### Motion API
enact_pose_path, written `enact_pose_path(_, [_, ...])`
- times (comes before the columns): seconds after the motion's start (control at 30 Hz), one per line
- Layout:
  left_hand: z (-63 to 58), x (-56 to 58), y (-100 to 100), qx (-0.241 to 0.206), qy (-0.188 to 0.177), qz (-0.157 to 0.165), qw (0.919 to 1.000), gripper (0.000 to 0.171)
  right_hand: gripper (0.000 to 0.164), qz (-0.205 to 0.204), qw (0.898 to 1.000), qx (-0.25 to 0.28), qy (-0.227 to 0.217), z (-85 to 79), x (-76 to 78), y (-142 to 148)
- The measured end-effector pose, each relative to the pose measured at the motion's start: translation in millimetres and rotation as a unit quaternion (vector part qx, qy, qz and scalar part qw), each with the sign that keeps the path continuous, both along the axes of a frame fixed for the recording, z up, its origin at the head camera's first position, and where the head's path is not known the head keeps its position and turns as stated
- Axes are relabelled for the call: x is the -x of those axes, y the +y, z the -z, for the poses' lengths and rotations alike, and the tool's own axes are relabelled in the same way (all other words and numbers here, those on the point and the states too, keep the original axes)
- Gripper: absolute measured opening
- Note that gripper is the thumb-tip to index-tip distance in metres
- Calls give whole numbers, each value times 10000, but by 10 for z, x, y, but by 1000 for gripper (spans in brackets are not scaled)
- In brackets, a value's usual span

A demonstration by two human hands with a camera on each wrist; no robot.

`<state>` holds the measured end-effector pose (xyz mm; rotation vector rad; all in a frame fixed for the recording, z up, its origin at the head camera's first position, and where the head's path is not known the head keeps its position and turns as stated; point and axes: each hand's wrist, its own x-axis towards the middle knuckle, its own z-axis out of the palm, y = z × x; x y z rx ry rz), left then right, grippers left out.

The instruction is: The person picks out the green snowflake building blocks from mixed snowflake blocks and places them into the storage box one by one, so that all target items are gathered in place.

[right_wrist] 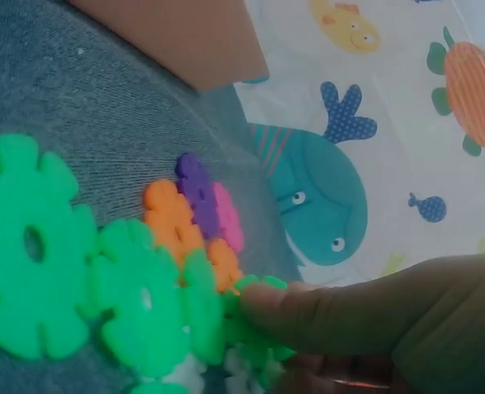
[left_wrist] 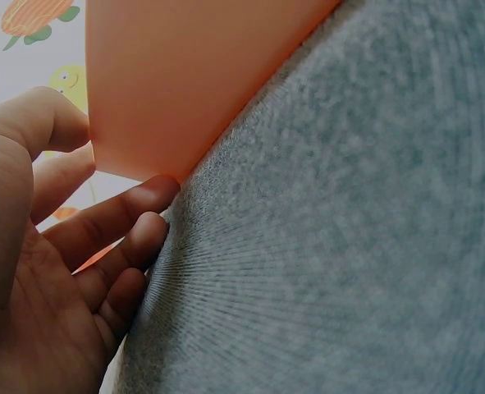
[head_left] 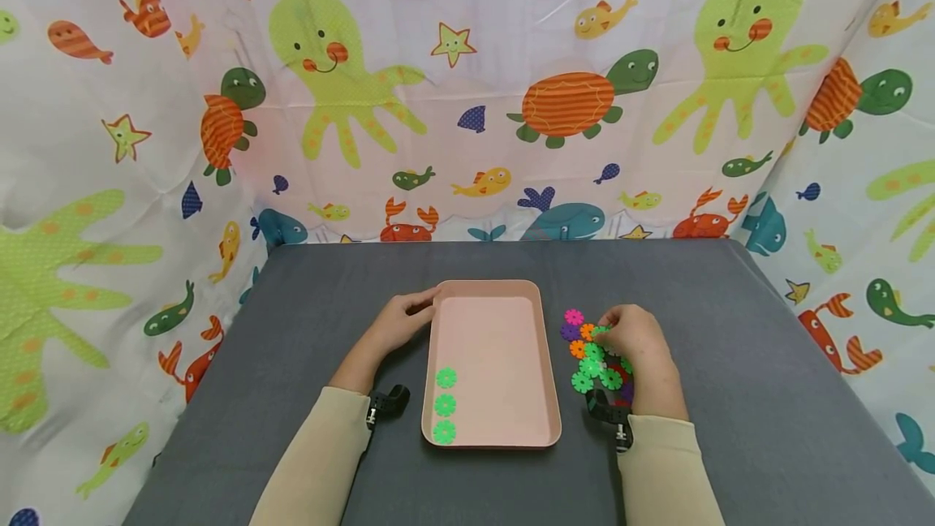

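A pink tray (head_left: 491, 364) lies on the grey table, with three green flower-shaped discs (head_left: 445, 405) in a column along its left side. My left hand (head_left: 402, 321) touches the tray's far left corner; in the left wrist view its fingers (left_wrist: 135, 205) are relaxed against the outer wall. Right of the tray, my right hand (head_left: 643, 343) is over a pile of flower-shaped discs (head_left: 593, 368). It pinches a green flower-shaped disc (right_wrist: 263, 328) between thumb and fingers, which partly cover it. Orange discs (right_wrist: 172, 217), a purple disc (right_wrist: 197, 195) and a pink disc (right_wrist: 227, 217) lie beyond.
Some discs of the pile are hidden under the right hand and its wrist camera (head_left: 606, 408). Another wrist camera (head_left: 390, 403) is on the left wrist. A white curtain (head_left: 438, 104) printed with sea animals surrounds the back and sides of the table (head_left: 351, 282).
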<state>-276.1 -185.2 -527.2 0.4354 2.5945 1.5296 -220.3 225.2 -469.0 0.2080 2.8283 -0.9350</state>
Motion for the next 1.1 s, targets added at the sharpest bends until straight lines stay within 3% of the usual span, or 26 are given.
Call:
enact_pose_path(0.2, [5,-7,-27,49,56,-47,10000,45,19,-150,9994,164,267,-130,-2,-73])
enact_pose_path(0.33, [8,-25,-23,34,66,-50,10000,46,34,-483,9936,935,405,-282,-19,-200])
enact_pose_path(0.5, [20,-22,12,-60,73,74,9999,46,37,-653,9626,2605,365,-463,-59,-477])
enact_pose_path(0.63, [33,-12,22,-109,57,29,9999,45,40,-1003,9441,3126,290,-547,-30,-753])
enact_pose_path(0.77, [36,-13,12,-63,41,-35,10000,44,41,-1511,9418,3002,114,-585,61,-1041])
enact_pose_path(0.9, [21,-11,7,-11,11,-63,10000,45,36,-1991,9482,2472,-102,-491,194,-1377])
enact_pose_path(1.0, [8,-5,3,-25,7,-68,10000,45,31,-2511,9535,1656,-184,-337,262,-1642])
enact_pose_path(1.1, [5,-2,5,-34,35,-53,10000,44,26,-2988,9508,783,-259,-178,277,-1856])
